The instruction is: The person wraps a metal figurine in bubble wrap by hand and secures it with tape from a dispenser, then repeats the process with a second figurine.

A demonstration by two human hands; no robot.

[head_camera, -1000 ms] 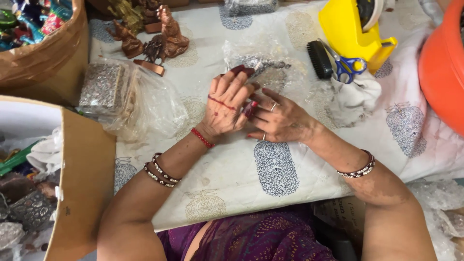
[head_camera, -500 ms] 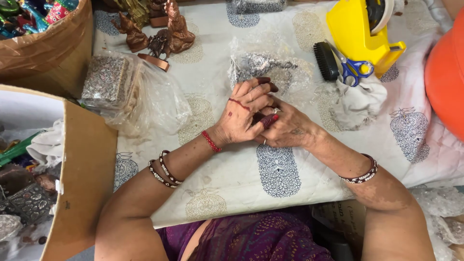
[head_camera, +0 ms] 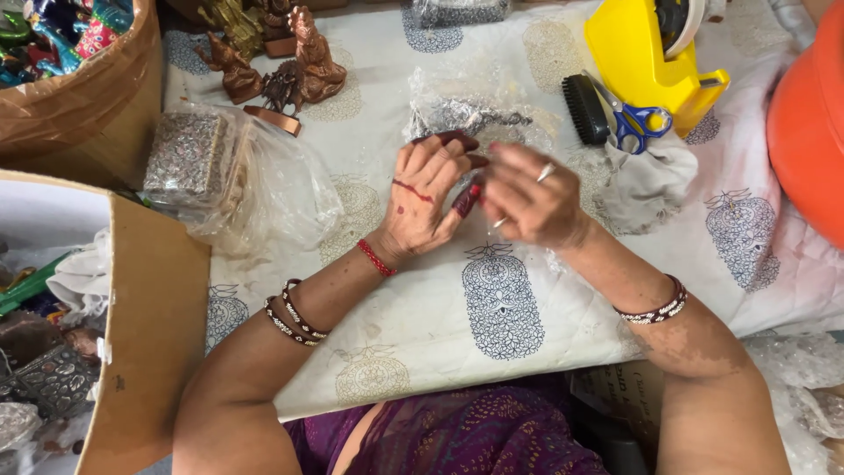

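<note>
Crinkly clear plastic wrapping (head_camera: pixel 466 110) with something dark and silvery inside sat just above the two hands, a bit above the middle of the frame, lying on the white cloth-covered surface (head_camera: pixel 422 299) printed with blue-grey motifs. Left hand (head_camera: pixel 426 198) was palm down with fingers spread, fingertips right at the lower edge of that wrapping, red marks on its back and a red thread at the wrist. Right hand (head_camera: pixel 527 198) was just beside it, fingers curled in and blurry, a ring showing. Between the two was a small dark red piece (head_camera: pixel 466 200), and honestly I couldn't tell which hand had it or whether either grip was really closed on it.

Rest of the scene was pretty cluttered. Upper left had a small silver embossed box (head_camera: pixel 185 158) half inside another clear plastic bag (head_camera: pixel 281 198), with some brown figurines (head_camera: pixel 281 62) above it. Upper right had a yellow tape dispenser (head_camera: pixel 642 57), blue-handled scissors (head_camera: pixel 637 127) and a black brush (head_camera: pixel 585 110) just beside it, plus a crumpled white cloth (head_camera: pixel 651 176) under those. Big orange rounded thing (head_camera: pixel 809 123) was cut off at the right edge. Cardboard box (head_camera: pixel 145 334) filled the lower left.
</note>
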